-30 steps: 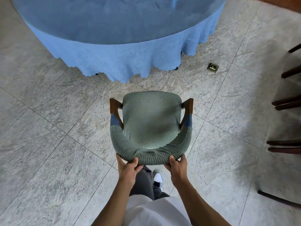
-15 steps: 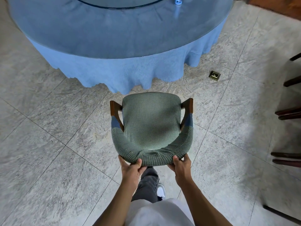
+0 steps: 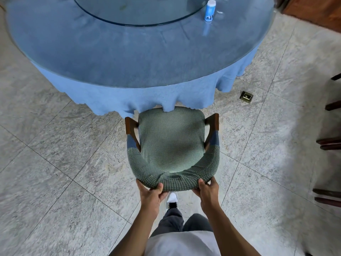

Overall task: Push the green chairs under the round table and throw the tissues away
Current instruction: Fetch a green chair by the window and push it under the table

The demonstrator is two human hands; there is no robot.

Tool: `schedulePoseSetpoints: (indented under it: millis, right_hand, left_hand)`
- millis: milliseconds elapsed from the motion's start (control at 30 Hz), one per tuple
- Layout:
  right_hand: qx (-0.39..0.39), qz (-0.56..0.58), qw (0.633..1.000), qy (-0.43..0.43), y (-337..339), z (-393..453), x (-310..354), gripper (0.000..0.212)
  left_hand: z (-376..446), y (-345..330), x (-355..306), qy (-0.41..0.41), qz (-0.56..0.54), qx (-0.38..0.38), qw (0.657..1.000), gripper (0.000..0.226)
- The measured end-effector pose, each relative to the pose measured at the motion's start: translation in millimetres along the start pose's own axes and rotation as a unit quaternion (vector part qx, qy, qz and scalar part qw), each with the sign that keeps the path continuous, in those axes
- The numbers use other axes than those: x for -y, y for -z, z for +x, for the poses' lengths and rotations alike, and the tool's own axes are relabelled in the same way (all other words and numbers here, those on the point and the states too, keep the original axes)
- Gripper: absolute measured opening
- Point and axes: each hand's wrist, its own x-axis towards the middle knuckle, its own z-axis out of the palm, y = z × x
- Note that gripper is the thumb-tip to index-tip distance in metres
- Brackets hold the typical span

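Big round worktop [image 3: 129,58] with a glass top and blue tablecloth [image 3: 147,100] fills the far half of the view. The green chair [image 3: 171,145] faces straight at it, seat front just tucked under the cloth hem, curved backrest toward the person. Left hand [image 3: 150,195] and right hand [image 3: 207,191] both have fingers wrapped around the backrest. Dark wooden chairs [image 3: 330,143] stand off to the right. A small blue-white bottle [image 3: 209,10] sits on the worktop, and a brass floor socket [image 3: 246,96] is right of the cloth.
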Motion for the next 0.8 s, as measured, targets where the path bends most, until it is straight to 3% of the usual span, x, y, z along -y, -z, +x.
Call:
schedulePoseSetpoints:
  millis: [800]
  right_hand:
    - [0.003, -0.026, 0.999, -0.022, -95, 109, 82, 0.028]
  left_hand:
    - [78, -98, -94, -0.014, 0.008, -0.012, 1.000, 0.106]
